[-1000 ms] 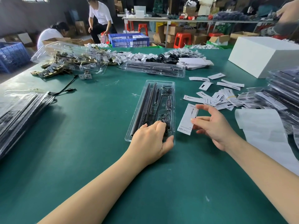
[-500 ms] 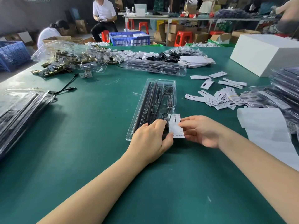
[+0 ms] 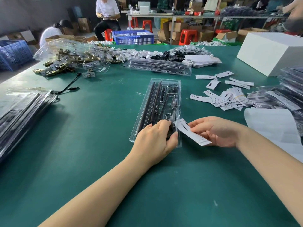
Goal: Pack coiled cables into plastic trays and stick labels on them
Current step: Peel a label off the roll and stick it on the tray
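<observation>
1. The left hand (image 3: 155, 141) rests on the near end of the clear plastic tray (image 3: 157, 102), fingers curled over its dark contents and thumb hooked at the tray's near right edge, pinning it to the green tabletop (image 3: 98, 128).
2. The tray's long axis runs away from the person, leaning slightly right at the far end; it lies in front of both hands.
3. The label (image 3: 191, 131), a white strip, lies aslant, its far end touching the tray's right rim just beside the left thumb.
4. The right hand (image 3: 218, 131) pinches the label's near half, so it is the hand to press it leftward onto the tray.
</observation>
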A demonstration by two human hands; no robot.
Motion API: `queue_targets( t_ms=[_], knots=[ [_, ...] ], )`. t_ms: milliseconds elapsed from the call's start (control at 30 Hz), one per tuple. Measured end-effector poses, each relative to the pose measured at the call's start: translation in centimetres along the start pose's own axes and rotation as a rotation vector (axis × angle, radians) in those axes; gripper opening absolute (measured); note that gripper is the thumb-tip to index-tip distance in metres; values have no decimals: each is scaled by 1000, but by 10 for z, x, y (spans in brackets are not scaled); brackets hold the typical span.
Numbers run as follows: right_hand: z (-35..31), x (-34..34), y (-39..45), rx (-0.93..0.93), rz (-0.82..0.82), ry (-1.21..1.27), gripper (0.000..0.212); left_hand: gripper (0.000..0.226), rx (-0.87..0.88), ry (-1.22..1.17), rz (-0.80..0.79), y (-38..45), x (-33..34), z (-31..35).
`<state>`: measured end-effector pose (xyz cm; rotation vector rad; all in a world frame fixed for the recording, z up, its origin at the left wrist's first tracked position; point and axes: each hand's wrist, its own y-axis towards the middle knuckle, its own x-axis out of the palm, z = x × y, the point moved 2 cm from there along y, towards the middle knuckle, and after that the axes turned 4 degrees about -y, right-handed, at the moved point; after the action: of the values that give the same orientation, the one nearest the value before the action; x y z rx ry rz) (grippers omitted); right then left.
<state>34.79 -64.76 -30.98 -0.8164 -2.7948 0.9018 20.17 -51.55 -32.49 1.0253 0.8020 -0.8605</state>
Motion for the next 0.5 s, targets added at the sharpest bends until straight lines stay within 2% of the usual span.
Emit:
queue_targets(
  t_ms=[100, 233, 400, 500],
  knots=[
    [-3, -2, -2, -14, -1, -38, 19, 68, 11, -5, 21, 0, -1, 0],
    [-10, -11, -6, -65, 138, -99, 17, 64, 11, -39, 31, 1, -2, 0],
    [-7, -8, -14, -18, 0, -194, 21, 62, 11, -40, 29, 1, -3, 0],
    [-6, 0, -12, -21, -24, -167, 17, 65, 7, -15, 29, 2, -3, -1]
  ],
)
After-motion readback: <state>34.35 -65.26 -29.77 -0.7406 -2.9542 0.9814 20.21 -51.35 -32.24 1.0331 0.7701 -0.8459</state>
